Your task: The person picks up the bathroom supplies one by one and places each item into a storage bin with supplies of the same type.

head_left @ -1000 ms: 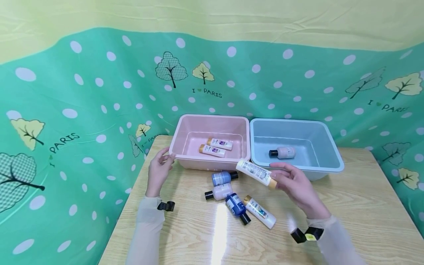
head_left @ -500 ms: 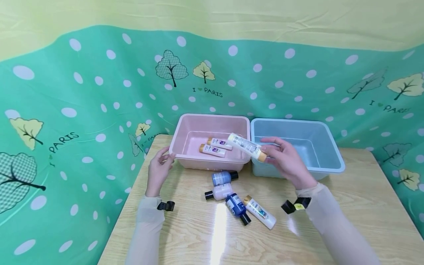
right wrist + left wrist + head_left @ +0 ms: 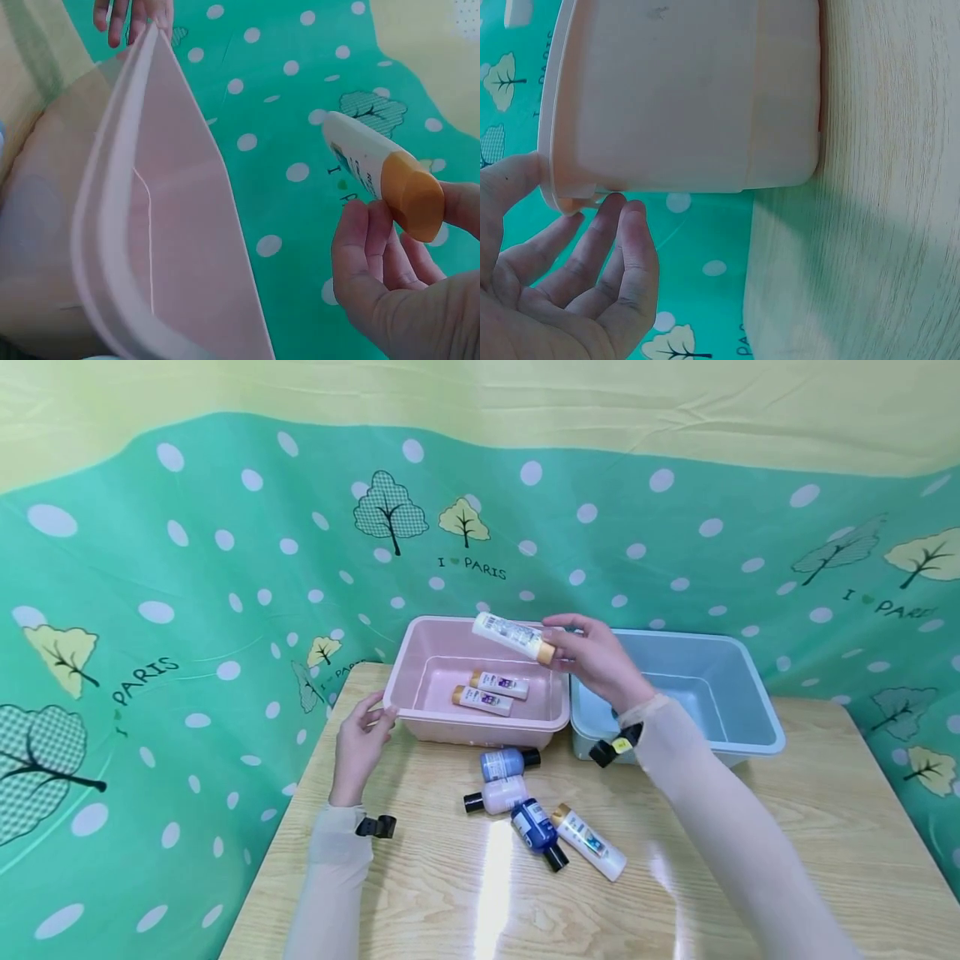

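Observation:
Above the pink bin (image 3: 480, 732), my right hand (image 3: 592, 662) pinches a white bottle (image 3: 510, 633) by its gold cap, the body tilted and pointing left. The right wrist view shows thumb and fingertips on the gold cap (image 3: 412, 196). At the bin's near left corner my left hand (image 3: 362, 747) grips the rim; in the left wrist view its thumb lies on the rim (image 3: 546, 142) with the fingers curled beneath. Inside the pink bin lie two white bottles with gold caps, a nearer one (image 3: 483, 700) and a farther one (image 3: 501, 684).
Right of the pink bin stands a blue bin (image 3: 697, 693), partly hidden by my right arm. On the wooden table (image 3: 420, 893) lie a light blue bottle (image 3: 501, 765), a pale pink bottle (image 3: 504, 795), a dark blue bottle (image 3: 533, 825) and a white bottle with a gold cap (image 3: 591, 843).
My right hand has carried the white bottle up and left, from in front of the bins to over the pink bin. The left hand has stayed at the rim.

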Motion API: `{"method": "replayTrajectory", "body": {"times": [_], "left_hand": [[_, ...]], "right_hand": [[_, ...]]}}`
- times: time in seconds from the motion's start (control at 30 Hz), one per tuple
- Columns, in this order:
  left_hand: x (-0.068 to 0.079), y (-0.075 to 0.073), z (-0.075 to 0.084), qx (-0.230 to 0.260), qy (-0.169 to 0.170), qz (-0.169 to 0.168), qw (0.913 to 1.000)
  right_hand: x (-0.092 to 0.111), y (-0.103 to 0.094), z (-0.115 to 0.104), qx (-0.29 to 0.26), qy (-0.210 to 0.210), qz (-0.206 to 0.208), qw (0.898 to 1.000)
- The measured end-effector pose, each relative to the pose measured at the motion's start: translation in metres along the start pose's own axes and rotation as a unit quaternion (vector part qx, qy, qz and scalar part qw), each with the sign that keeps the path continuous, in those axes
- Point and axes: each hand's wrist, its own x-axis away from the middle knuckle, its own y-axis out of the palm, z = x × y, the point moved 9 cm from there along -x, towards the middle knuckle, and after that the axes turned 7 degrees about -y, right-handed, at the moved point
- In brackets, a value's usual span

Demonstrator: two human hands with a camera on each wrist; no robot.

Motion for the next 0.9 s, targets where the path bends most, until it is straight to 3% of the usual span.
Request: {"method": "replayTrajectory", "body": {"times": [0.23, 0.43, 0.67, 0.9], "left_hand": [[0.0, -0.001, -0.001, 0.005, 0.001, -0.005, 1.0], [-0.001, -0.002, 0.0, 0.008, 0.009, -0.006, 0.9999], [-0.002, -0.003, -0.001, 0.009, 0.005, -0.004, 0.9999], [-0.001, 0.0, -0.001, 0.008, -0.004, -0.004, 0.9999]], "right_hand": [[-0.041, 0.011, 0.005, 0.014, 0.031, 0.004, 0.999], [-0.066, 0.016, 0.023, 0.062, 0.058, -0.002, 0.996], [-0.084, 0.018, 0.055, 0.13, 0.101, -0.007, 0.986], [-0.091, 0.02, 0.068, 0.209, 0.11, -0.033, 0.971]]}}
